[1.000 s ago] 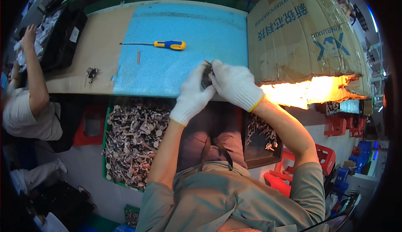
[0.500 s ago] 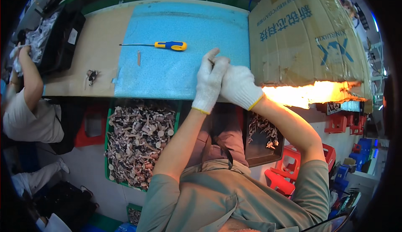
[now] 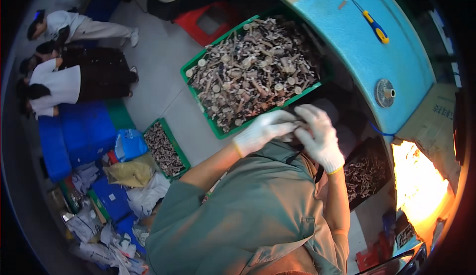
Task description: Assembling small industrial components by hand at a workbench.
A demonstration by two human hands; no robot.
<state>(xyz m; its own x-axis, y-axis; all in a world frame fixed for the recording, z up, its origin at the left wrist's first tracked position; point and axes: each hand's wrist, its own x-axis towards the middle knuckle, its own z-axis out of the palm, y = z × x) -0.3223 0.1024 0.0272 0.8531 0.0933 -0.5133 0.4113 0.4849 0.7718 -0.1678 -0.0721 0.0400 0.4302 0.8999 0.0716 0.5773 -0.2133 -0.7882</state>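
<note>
My left hand (image 3: 267, 132) and my right hand (image 3: 320, 138) wear white knitted gloves with yellow cuffs. They meet in front of my body, fingertips close together. The fingers of both are apart and slightly bent, and no object shows in them. Just beyond my left hand is a large green crate (image 3: 214, 121) heaped with small metal and plastic parts (image 3: 258, 71). On the blue mat (image 3: 357, 42) lie a screwdriver (image 3: 375, 27) with a yellow and blue handle and a round grey disc (image 3: 385, 93) with a raised hub.
A cardboard box (image 3: 426, 111) with a brightly glowing opening stands at the right. Beside my right forearm is a dark tray (image 3: 367, 176) of parts. A small green crate (image 3: 181, 153), bags (image 3: 130, 175) and blue bins (image 3: 82, 136) are at left. Several people are beyond.
The view has swung left. My hands, which were clasped over the blue mat, are now nearer my body and loosened. The round disc now shows on the mat.
</note>
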